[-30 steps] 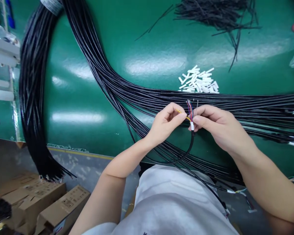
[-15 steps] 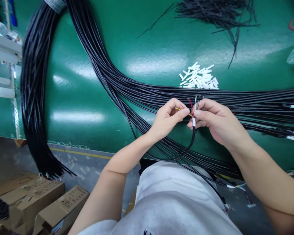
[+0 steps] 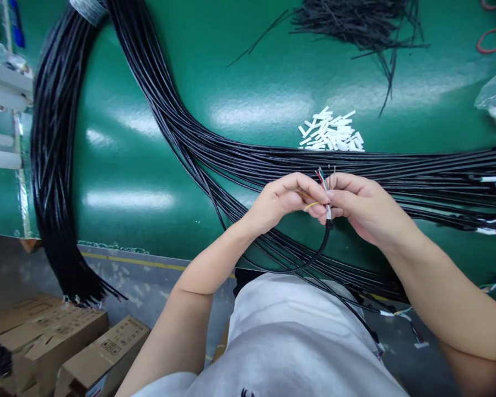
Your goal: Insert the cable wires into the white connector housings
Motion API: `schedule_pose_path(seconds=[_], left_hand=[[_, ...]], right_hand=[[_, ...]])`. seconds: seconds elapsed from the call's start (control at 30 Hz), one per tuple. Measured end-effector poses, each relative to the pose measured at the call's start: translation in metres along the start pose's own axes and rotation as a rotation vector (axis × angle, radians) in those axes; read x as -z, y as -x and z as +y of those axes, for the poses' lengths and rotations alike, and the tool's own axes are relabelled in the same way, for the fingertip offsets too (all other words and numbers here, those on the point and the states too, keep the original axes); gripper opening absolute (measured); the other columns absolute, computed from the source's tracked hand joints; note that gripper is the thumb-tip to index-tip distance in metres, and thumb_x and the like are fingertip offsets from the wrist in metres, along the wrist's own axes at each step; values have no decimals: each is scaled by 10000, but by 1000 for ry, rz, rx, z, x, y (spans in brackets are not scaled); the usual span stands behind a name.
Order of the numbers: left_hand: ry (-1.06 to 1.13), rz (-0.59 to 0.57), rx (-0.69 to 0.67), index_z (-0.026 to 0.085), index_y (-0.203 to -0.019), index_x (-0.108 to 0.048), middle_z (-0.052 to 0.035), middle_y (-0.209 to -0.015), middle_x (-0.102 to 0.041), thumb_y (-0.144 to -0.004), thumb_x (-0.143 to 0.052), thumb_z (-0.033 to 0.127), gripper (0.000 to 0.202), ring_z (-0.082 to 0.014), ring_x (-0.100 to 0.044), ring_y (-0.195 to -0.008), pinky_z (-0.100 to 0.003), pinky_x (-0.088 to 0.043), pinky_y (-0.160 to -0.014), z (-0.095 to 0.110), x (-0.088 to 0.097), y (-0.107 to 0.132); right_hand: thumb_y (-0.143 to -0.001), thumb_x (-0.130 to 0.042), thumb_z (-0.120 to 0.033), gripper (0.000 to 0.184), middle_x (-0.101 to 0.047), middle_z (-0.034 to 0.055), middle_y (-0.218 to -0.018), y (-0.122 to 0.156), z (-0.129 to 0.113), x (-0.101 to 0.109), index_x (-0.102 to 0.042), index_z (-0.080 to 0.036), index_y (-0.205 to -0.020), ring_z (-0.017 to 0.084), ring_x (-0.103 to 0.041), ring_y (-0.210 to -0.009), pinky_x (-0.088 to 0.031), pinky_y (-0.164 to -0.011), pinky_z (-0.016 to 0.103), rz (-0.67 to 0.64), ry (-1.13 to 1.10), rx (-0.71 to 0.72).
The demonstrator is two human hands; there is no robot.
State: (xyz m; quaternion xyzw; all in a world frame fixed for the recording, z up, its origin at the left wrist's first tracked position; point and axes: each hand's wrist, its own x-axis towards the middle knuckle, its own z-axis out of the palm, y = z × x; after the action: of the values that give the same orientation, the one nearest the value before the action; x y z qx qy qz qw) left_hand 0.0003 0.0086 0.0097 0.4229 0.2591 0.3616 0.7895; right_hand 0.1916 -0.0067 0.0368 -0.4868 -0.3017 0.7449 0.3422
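Observation:
Both hands meet at the stripped end of one black cable (image 3: 325, 238), whose thin coloured wires (image 3: 322, 177) fan upward between the fingertips. My left hand (image 3: 287, 199) is closed, thumb and fingers pinching at the wires; a yellow wire (image 3: 311, 206) bends out to the left beneath its fingers. My right hand (image 3: 361, 207) pinches the same wire end from the other side. White sleeving (image 3: 328, 212) shows just below the fingertips, above the black jacket. From there the cable curves down and left. Fingers partly hide which wires each hand grips.
A long bundle of black cables (image 3: 248, 154) crosses the green table (image 3: 128, 165) behind my hands. Beyond it lie a heap of short white tubes (image 3: 333, 131) and a pile of thin black strips (image 3: 351, 22). Cardboard boxes (image 3: 103, 353) stand on the floor at lower left.
My left hand has moved right, its fingertips now against the wires beside my right hand. The yellow wire, earlier pulled out leftward in its pinch, now curves loose below the fingers.

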Motion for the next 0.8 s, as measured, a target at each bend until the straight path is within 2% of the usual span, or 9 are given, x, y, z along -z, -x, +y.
schedule_pose_path(seconds=[0.07,0.17,0.23,0.33,0.47,0.53,0.67,0.8], left_hand=[[50,115,84,199,-973,-660,-19,-833,-764,-857,-640,856,668,-115,-739,-662,-247,-602,-629,-1,1,-2],[-18,242,148,204,-950,-591,40,-731,-732,-824,-786,737,581,-70,-677,-543,-189,-532,-535,2,0,-4],[-81,231,143,199,-928,-572,52,-710,-728,-789,-868,648,555,-62,-674,-533,-174,-522,-527,6,-1,-3],[-120,203,131,190,-881,-562,45,-702,-737,-752,-911,604,557,-65,-685,-547,-173,-534,-534,13,-3,-2],[-130,236,114,192,-863,-545,39,-713,-750,-783,-881,621,550,-63,-691,-559,-177,-542,-551,13,-2,-1],[-131,257,113,194,-866,-538,44,-712,-750,-796,-865,634,553,-53,-669,-536,-169,-519,-531,11,-1,-1],[-123,268,211,202,-813,-504,94,-564,-635,-751,-879,668,601,-20,-501,-400,-146,-347,-413,10,0,-3],[-69,300,265,211,-741,-455,134,-447,-437,-750,-865,680,623,2,-277,-342,-159,-147,-372,11,-4,-2]], right_hand=[[-778,-930,-344,266,-716,-14,-669,1,0,1,-708,-199,-749,111,-691,-579,-560,-569,210,-31,19,-15],[-802,-922,-365,289,-708,-13,-636,2,2,2,-691,-198,-754,110,-681,-582,-543,-576,204,-61,74,-4],[-796,-925,-369,304,-701,-11,-631,2,4,2,-681,-194,-746,107,-674,-582,-523,-565,196,-67,106,-2],[-806,-909,-374,297,-701,-3,-652,1,7,2,-683,-188,-750,111,-676,-595,-525,-569,201,-71,148,-1],[-866,-838,-349,224,-694,-7,-695,0,7,1,-684,-201,-798,117,-677,-614,-555,-591,223,-68,168,45],[-812,-869,-287,208,-689,-18,-783,1,6,0,-681,-212,-856,115,-681,-634,-570,-599,234,-80,175,99],[-663,-974,-203,434,-621,-41,-919,4,5,1,-642,-239,-939,112,-665,-656,-595,-577,253,-112,231,147],[-818,-898,-265,287,-627,-38,-880,4,1,8,-634,-237,-928,117,-703,-630,-576,-607,260,-105,294,218]])
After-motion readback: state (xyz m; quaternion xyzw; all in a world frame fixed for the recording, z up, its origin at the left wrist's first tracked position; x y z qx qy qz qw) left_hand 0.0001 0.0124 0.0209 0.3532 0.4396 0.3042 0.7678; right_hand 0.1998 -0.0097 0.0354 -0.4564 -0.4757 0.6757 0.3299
